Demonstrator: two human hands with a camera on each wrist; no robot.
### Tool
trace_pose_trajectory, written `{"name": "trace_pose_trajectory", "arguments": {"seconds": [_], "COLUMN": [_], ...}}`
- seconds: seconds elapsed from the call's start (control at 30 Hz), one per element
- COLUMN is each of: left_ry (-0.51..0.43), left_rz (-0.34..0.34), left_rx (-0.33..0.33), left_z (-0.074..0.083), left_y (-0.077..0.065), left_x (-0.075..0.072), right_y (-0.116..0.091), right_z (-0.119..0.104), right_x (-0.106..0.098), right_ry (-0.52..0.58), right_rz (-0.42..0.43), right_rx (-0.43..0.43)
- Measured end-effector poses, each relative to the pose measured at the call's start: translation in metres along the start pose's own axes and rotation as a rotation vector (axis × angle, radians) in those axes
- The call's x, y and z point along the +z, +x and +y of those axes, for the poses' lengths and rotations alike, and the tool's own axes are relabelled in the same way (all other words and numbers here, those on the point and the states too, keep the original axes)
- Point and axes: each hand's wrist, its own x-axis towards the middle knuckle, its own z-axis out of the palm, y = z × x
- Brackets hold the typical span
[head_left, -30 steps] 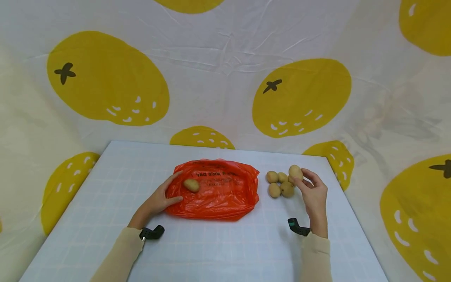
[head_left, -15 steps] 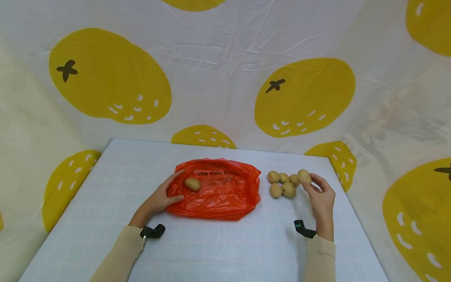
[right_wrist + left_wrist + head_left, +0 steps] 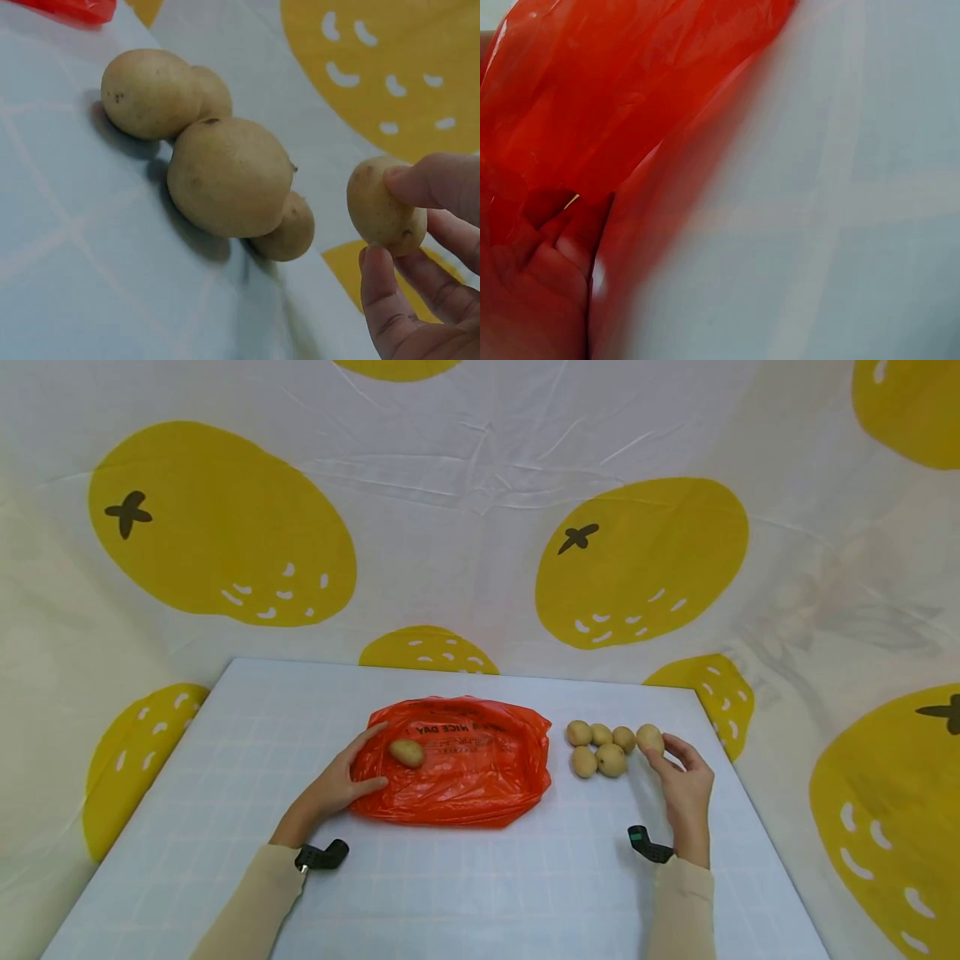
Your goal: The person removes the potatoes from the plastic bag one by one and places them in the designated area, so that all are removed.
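Observation:
A red plastic bag (image 3: 457,777) lies in the middle of the table, its printed side up, with one potato (image 3: 407,753) on its left part. My left hand (image 3: 339,781) grips the bag's left end, thumb and a finger spread over the plastic. In the left wrist view, red film covers part of that hand (image 3: 544,270), and its fingers are partly hidden. My right hand (image 3: 684,781) pinches a potato (image 3: 381,202) between thumb and fingertips. Just left of it, several potatoes (image 3: 229,176) sit in a close cluster right of the bag.
A white table (image 3: 465,893) with a faint grid lies under everything. Behind and beside it hangs a pale cloth (image 3: 450,543) printed with large yellow fruit. Black bands with small arms sit on the left wrist (image 3: 321,855) and right wrist (image 3: 649,845).
My right hand has moved right and slightly toward me with its potato, from overlapping the cluster to the cluster's right end. The left hand and bag hold their place.

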Motion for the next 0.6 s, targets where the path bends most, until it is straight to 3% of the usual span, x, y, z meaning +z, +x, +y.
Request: {"name": "trace_pose_trajectory", "arguments": {"seconds": [0.23, 0.6], "left_ry": [0.003, 0.011], "left_rz": [0.003, 0.008], "left_rx": [-0.006, -0.019], "left_z": [-0.002, 0.002], "left_y": [0.0, 0.0], "left_x": [0.0, 0.0], "right_y": [0.005, 0.006], "right_z": [0.01, 0.017], "right_x": [-0.004, -0.007], "right_ry": [-0.041, -0.018], "right_rz": [-0.024, -0.015], "right_rx": [0.058, 0.108]}}
